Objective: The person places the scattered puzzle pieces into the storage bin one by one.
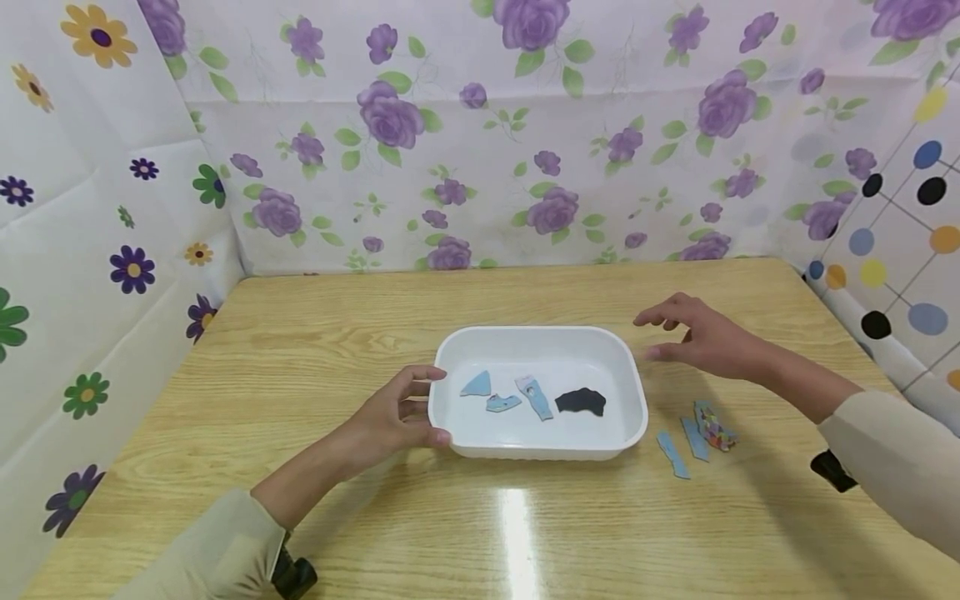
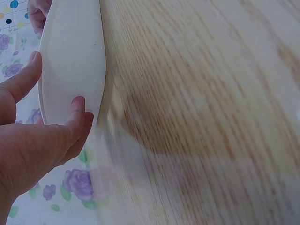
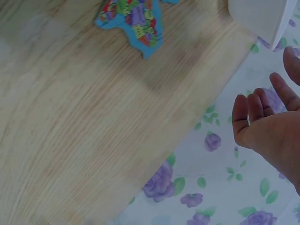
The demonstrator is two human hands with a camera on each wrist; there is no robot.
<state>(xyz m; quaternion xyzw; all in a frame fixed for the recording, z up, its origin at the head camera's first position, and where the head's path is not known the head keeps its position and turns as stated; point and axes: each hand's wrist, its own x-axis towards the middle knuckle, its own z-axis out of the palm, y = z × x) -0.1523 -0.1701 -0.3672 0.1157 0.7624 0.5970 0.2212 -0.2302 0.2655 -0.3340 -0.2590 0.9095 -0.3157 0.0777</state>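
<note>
A white plastic tray [image 1: 536, 450] stands on the wooden table. My left hand [image 1: 401, 412] holds its left end, thumb and index fingertip at the rim and the other fingers against the outer wall. Inside lie several flat puzzle pieces: light blue ones, including a triangular piece [image 1: 477, 384], and a black piece [image 1: 581, 402]. Off the tray's right end, my right hand [image 1: 701, 337] hovers with fingers loosely bent, apart from it and holding nothing. A colourful map-like puzzle piece [image 3: 138, 23] with a blue border lies on the table below that hand.
Light blue strips, one [image 1: 672, 455] nearer the tray and another [image 1: 695, 439] beside the colourful piece, lie right of the tray. Floral cloth [image 1: 480, 183] hangs behind the table [image 1: 360, 308], with patterned sheets at both sides.
</note>
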